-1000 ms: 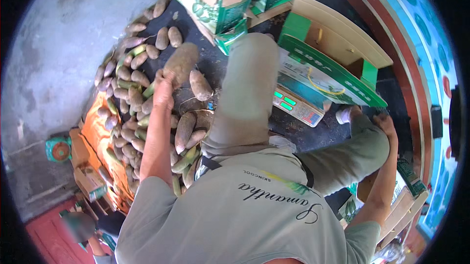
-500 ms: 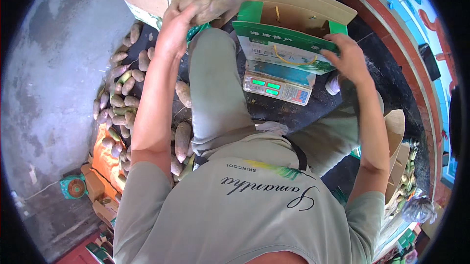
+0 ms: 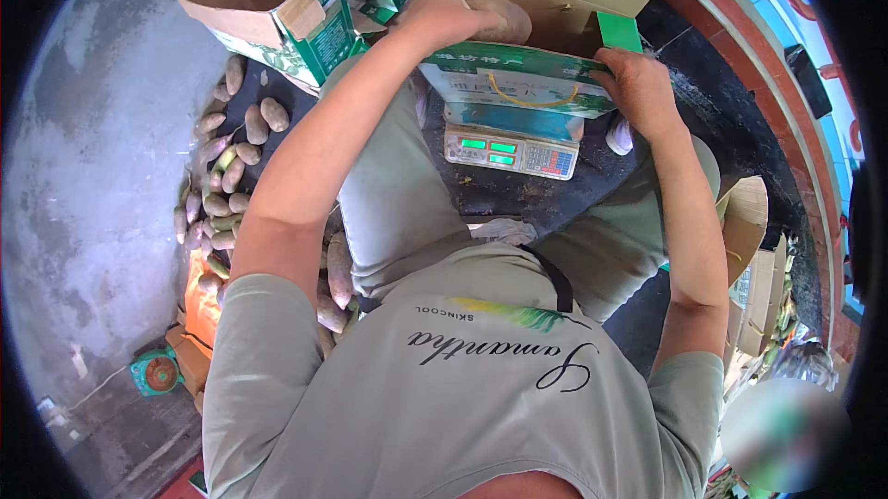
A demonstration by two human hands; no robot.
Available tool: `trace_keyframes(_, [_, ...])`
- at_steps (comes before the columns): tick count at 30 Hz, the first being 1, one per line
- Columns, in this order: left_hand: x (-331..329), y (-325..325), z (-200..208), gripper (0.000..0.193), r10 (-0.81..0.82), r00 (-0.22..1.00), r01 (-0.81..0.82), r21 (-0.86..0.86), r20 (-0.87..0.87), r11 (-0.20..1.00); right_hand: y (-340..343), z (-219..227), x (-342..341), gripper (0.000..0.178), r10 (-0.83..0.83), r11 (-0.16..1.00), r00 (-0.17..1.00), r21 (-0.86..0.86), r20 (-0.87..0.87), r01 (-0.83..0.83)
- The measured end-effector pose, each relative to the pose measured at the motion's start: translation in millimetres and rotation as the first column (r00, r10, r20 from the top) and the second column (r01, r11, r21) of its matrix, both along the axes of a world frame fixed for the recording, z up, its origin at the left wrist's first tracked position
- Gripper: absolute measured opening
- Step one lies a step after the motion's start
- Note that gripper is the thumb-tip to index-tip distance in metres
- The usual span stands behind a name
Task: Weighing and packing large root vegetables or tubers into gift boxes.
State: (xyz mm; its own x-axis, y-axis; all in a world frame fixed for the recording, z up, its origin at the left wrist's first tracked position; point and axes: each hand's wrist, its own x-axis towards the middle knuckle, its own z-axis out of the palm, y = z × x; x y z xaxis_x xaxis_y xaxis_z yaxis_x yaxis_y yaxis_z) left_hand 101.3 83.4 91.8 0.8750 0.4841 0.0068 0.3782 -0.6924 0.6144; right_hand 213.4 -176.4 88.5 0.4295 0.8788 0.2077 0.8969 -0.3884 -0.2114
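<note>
My left hand [image 3: 442, 18] is closed round a large, soil-brown root vegetable [image 3: 506, 18], lowered into the left side of an open green-and-white carton [image 3: 453, 85]. Part of the vegetable sits below the carton's front wall, out of sight. At the carton's right front corner, my right hand [image 3: 640, 92] grips the top edge between thumb and fingers. Beneath the carton is a digital scale [image 3: 511, 151] with a blue platform, lit green displays and a keypad.
Another open carton [image 3: 324, 36] stands at the far left. Several root vegetables [image 3: 254, 124] lie along the left wall, others beside my left leg. An orange sheet [image 3: 201, 305] and a green fan-like device [image 3: 157, 371] are lower left. Opened cartons [image 3: 745, 221] stand at the right.
My left hand has carried the root vegetable rightward from between the two cartons into the one on the scale. My right hand has closed on that carton's edge.
</note>
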Motion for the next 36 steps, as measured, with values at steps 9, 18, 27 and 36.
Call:
trace_keyframes(9, [34.7, -13.8, 2.3, 0.044, -0.378, 0.851, 0.406, -0.002, -0.364, 0.914, -7.9, -10.1, 8.7, 0.02, -0.018, 0.999, 0.997, 0.049, 0.076, 0.014])
trace_keyframes(18, [13.9, -7.1, -9.1, 0.037, -0.339, 0.933, 0.35, 0.087, -0.123, 0.933, 3.2, -11.4, 5.1, 0.012, -0.05, 0.999, 0.997, 0.017, 0.058, 0.049])
trace_keyframes(27, [-3.5, -15.1, 1.5, 0.038, -0.229, 0.968, 0.234, -0.038, 0.107, 0.972, 3.2, -17.5, 6.2, 0.01, -0.073, 0.997, 0.993, 0.041, 0.095, 0.069])
trace_keyframes(36, [-11.9, -15.6, 11.7, 0.031, -0.151, 0.979, 0.163, -0.084, 0.137, 0.983, 7.1, -14.2, 2.1, 0.015, -0.1, 0.995, 0.986, 0.02, 0.131, 0.098])
